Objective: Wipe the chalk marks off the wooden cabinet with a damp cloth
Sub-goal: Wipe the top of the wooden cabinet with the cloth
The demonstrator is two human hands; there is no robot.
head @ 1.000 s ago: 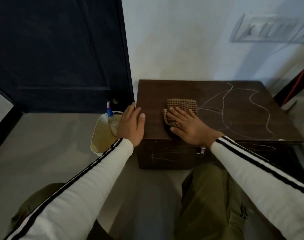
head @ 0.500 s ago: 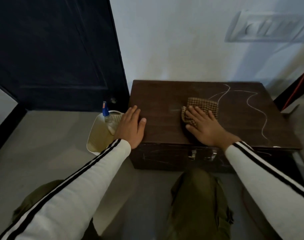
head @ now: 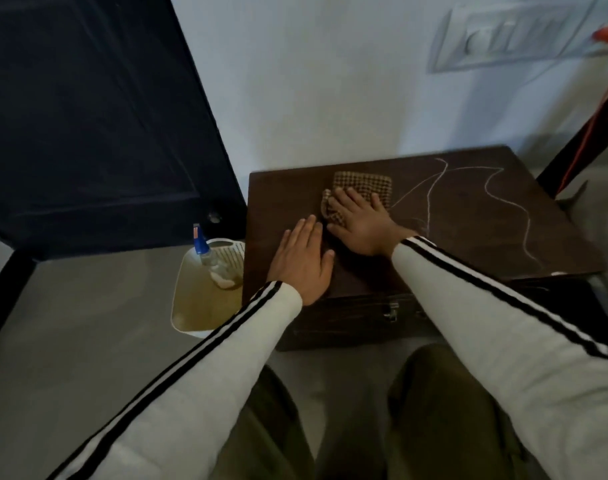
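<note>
My left hand [head: 301, 263] lay flat, fingers open, bracing the cabinet [head: 469, 244] top w/ nothing held. Right hand [head: 359, 225] pressed open-palmed on the cloth [head: 363, 183] mid-top. Left part looked clean; chalk marks [head: 503, 206] on the right remained, approx half.

You wear white long sleeves [head: 178, 407], each with twin black stripes running down the arm to the cuff, and olive-green trousers [head: 444, 410]; your hands are bare.
</note>
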